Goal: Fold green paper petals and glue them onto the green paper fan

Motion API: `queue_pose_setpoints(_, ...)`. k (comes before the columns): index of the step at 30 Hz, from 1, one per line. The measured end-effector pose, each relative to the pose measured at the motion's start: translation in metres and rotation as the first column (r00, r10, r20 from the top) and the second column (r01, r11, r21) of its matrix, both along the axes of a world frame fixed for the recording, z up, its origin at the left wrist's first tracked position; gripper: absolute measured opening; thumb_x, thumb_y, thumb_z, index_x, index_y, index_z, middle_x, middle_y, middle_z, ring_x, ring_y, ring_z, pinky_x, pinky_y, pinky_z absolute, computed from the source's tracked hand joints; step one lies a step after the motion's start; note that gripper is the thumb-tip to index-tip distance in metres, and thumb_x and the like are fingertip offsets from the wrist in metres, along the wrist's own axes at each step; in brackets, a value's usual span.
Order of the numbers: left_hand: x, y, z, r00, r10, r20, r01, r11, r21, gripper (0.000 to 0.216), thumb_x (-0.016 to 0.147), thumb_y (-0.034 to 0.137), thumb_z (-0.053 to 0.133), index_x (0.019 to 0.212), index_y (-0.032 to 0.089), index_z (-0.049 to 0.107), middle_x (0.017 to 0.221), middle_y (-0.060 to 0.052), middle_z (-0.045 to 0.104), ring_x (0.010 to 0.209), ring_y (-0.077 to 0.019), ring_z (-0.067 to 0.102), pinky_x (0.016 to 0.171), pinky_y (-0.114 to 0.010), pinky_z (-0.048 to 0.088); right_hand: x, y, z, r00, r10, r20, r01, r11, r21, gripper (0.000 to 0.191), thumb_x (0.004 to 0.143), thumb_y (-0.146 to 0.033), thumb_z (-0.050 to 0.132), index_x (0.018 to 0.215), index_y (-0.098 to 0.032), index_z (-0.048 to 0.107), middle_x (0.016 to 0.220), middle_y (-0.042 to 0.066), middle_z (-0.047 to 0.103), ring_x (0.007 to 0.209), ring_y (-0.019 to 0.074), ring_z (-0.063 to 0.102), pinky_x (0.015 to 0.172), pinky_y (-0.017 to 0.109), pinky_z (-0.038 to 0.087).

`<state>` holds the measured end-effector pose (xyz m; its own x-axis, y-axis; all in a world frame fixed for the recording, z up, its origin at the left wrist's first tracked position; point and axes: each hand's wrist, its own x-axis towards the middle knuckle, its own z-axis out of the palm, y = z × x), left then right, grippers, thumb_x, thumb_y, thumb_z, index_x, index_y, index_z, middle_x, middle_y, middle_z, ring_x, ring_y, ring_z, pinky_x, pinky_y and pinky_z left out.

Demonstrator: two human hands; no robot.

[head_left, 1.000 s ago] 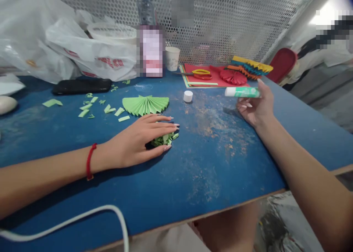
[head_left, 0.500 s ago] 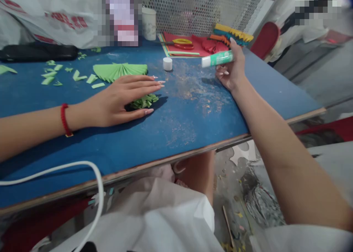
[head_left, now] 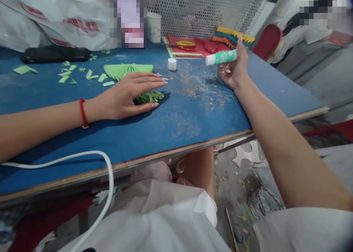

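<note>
Right hand (head_left: 234, 66): grip closed on glue stick (head_left: 224, 57), above worktop (head_left: 132, 136). Left hand (head_left: 132, 92): grip loosely cupped around green clippings (head_left: 150, 97), near pleated fan (head_left: 128, 69). I judge sudden sweep could scatter clippings.

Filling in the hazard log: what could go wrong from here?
1. The left hand curves around a loose pile of green paper scraps; a quick sweep could scatter them.
2. That hand is right against the green pleated paper fan in view, so it might crease it.
3. The small white round cap sits loose on the blue table; a bump could send it rolling.
</note>
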<state>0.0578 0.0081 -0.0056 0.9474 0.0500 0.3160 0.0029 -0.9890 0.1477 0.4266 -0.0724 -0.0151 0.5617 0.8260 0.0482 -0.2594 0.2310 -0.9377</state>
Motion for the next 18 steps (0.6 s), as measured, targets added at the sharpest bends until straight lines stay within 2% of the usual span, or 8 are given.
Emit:
queue_pose_setpoints(6,0.01,0.006,-0.003,0.993,-0.111,0.035,0.113,0.993,-0.038,0.053,0.099,0.041,0.054,0.144,0.013,0.048,0.149,-0.008,0.054,0.141,-0.0224,0.045,0.121,-0.045,0.032,-0.003,-0.007,0.005,0.999,0.015,-0.045,-0.014,1.0,0.011,0.052,0.082,-0.073,0.055,0.061,-0.026,0.048,0.046,-0.004,0.044,0.039,0.0094,0.027,0.033,0.022,0.021)
queue_pose_setpoints(11,0.014,0.009,-0.006,0.995,-0.067,0.072,0.076,0.989,-0.124,0.058,0.091,0.047,0.062,0.143,0.024,0.054,0.146,-0.007,0.058,0.139,-0.0294,0.048,0.118,-0.049,0.035,-0.003,-0.009,0.005,0.999,0.023,-0.048,-0.021,0.999,0.028,0.054,0.08,-0.076,0.055,0.061,-0.025,0.051,0.046,-0.004,0.046,0.037,0.0082,0.027,0.033,0.021,0.023)
queue_pose_setpoints(14,0.013,0.01,-0.006,0.995,-0.079,0.066,0.085,0.992,-0.097,0.058,0.091,0.046,0.063,0.143,0.024,0.053,0.144,-0.009,0.059,0.138,-0.0291,0.05,0.118,-0.048,0.036,-0.003,-0.008,0.006,0.999,0.038,-0.034,-0.037,0.999,0.029,0.056,0.084,-0.076,0.048,0.062,-0.025,0.051,0.044,-0.004,0.046,0.037,0.0084,0.026,0.033,0.02,0.025)
queue_pose_setpoints(18,0.012,0.011,-0.007,0.992,-0.103,0.066,0.107,0.992,-0.064,0.055,0.092,0.041,0.064,0.143,0.022,0.054,0.143,-0.011,0.06,0.137,-0.0285,0.05,0.117,-0.046,0.038,-0.002,-0.006,0.007,0.996,0.058,-0.069,-0.055,0.997,0.049,0.056,0.085,-0.076,0.047,0.063,-0.024,0.052,0.043,-0.004,0.046,0.036,0.0083,0.029,0.033,0.019,0.028)
